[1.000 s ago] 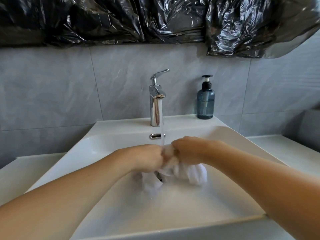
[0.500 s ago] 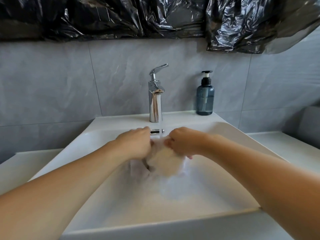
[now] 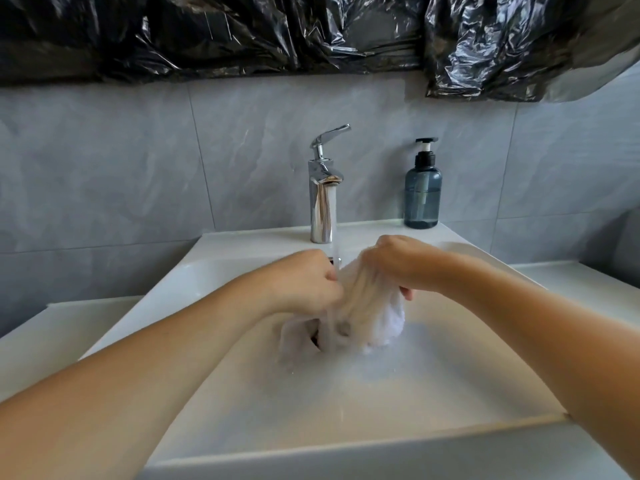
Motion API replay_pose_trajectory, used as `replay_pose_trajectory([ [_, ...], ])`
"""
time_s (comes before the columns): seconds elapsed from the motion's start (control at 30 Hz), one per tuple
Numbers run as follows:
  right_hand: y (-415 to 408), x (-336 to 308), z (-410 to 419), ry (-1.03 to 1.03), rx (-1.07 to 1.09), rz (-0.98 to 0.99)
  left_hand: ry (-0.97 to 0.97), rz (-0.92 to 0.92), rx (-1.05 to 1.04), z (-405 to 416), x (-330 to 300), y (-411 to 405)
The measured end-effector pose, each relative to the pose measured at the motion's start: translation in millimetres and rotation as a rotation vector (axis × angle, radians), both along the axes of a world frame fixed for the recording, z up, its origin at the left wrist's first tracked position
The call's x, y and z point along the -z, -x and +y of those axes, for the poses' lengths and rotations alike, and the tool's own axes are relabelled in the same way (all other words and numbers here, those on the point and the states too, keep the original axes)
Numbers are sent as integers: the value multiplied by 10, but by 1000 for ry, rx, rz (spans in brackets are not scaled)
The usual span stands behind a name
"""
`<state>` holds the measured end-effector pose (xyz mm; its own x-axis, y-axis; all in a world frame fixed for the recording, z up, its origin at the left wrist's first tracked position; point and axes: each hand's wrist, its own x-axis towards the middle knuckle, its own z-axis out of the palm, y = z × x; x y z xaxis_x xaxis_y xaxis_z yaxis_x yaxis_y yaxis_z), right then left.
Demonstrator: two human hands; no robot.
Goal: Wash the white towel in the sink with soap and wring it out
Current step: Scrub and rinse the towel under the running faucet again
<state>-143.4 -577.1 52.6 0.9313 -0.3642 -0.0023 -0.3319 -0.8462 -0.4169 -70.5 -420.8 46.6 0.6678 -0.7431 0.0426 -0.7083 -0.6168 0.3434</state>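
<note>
White towel (image 3: 363,306) bunched under running faucet (image 3: 323,199), gripped by left hand (image 3: 308,282), right hand (image 3: 398,265)

Towel (image 3: 388,323) white, sink (image 3: 207,271) white, faucet (image 3: 323,202) chrome, soap btl (image 3: 423,199) blue-grey w/ black pump, wall tiles (image 3: 104,168) grey marbled, plastic sheet (image 3: 242,29) black.

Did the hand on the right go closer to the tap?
Yes. The right hand went up and back toward the faucet and soap bottle, gripping the white towel above the sink.
</note>
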Motion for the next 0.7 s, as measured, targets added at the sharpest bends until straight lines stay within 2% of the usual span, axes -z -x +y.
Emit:
replay_pose_trajectory([
  [0.07,65,-58,-35,-142,22,-69,108,7,-38,105,-98,-63],
  [0.2,99,-32,21,-303,16,-74,-60,187,83,115,-24,39],
  [0.27,71,-20,54,-349,-23,-88,-52,273,100,16,103,165],
  [0.33,61,-16,50,-399,-41,-126,20,173,120,-82,220,229],
  [0.43,49,6,38,-375,-59,-168,-10,-138,137,-134,285,323],
  [0.6,57,16,-87,-213,-82,-103,-69,-137,-58,-126,92,174],
  [0.7,10,89,-56,-80,-158,19,-58,-276,-190,18,-52,13],
])
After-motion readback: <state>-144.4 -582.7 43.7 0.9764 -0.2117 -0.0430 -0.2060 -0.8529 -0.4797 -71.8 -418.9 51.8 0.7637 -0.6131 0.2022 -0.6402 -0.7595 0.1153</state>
